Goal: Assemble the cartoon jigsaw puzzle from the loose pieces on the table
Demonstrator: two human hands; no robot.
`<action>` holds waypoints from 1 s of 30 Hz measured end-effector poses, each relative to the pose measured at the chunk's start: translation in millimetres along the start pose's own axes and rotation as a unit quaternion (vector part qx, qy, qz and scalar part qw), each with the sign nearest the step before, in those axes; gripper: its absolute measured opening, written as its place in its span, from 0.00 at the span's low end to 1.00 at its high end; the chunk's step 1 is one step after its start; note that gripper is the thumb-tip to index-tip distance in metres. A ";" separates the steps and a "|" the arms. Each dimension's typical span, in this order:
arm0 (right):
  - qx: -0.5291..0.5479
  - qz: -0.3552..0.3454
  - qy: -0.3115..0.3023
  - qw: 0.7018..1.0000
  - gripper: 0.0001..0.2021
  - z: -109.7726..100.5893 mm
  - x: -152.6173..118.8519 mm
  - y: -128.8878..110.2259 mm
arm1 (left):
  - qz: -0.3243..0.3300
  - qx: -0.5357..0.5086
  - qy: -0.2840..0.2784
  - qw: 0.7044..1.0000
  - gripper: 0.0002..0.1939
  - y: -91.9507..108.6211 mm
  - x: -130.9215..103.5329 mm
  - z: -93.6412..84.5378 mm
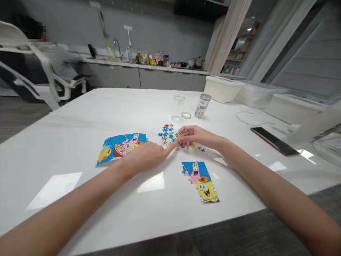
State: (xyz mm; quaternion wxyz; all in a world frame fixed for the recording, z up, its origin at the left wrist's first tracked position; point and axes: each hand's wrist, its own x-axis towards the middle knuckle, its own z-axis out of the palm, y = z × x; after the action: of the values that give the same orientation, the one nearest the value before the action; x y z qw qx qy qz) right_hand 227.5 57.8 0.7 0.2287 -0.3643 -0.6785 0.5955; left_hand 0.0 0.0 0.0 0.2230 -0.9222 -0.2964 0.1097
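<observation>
Loose puzzle pieces (165,132) lie in a small pile at the middle of the white table (128,113). My left hand (149,154) reaches in from the left, its index finger stretched to the pile's near edge and touching or nearly touching the right fingertips. Over the pile's right side, my right hand (193,136) has its fingers curled together; what they hold, if anything, is too small to name. Nearer me lies a partly joined puzzle (205,183) with a pink and a yellow cartoon figure. A picture sheet (117,145) with similar figures lies beside my left hand.
Behind the pile stand a clear jar (177,107), a round lid (186,115) and a printed canister (203,106). At the right are a phone (274,141), a cable and white storage boxes (223,89). A person (60,58) sits at the far left near a white chair.
</observation>
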 end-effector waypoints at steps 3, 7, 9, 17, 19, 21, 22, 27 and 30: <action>-0.010 -0.010 0.006 1.000 0.07 1.5 -1.5 -1.1 | -0.005 -0.002 -0.010 1.000 0.43 0.0 0.3 -1.0; -0.010 -0.014 0.027 0.999 0.05 3.5 -3.8 -4.5 | -0.014 -0.012 0.000 1.000 0.42 0.0 0.1 0.8; -0.003 -0.015 0.031 0.999 0.06 4.3 -4.1 -5.6 | -0.013 -0.018 0.009 1.000 0.42 -0.2 -0.1 2.6; 0.000 -0.004 0.054 0.999 0.05 1.6 1.0 0.2 | -0.012 -0.023 -0.006 1.000 0.43 -0.8 -1.0 0.4; 0.000 0.003 0.065 0.998 0.05 1.3 1.2 0.3 | -0.013 -0.024 -0.009 1.000 0.44 -0.5 -1.0 0.0; -0.007 0.010 0.077 0.997 0.05 1.8 0.8 -0.8 | -0.013 -0.025 -0.003 1.000 0.44 -0.5 -0.9 1.3; -0.013 0.012 0.083 0.996 0.05 2.3 0.6 -1.7 | -0.013 -0.026 0.001 1.000 0.44 -0.5 -0.9 2.4; -0.036 0.007 0.114 0.993 0.04 3.8 0.9 -3.8 | -0.017 -0.042 0.009 0.999 0.42 -1.4 -0.9 7.9; -0.046 0.003 0.159 0.986 0.04 2.4 2.0 -2.1 | -0.011 -0.052 0.019 0.998 0.43 -1.6 -1.3 8.0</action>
State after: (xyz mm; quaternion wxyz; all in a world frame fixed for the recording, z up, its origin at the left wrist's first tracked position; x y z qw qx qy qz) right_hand 223.9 57.8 2.0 0.3149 -0.4669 -0.6592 0.4984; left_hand -4.5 3.1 -6.2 0.1820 -0.9310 -0.3078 0.0739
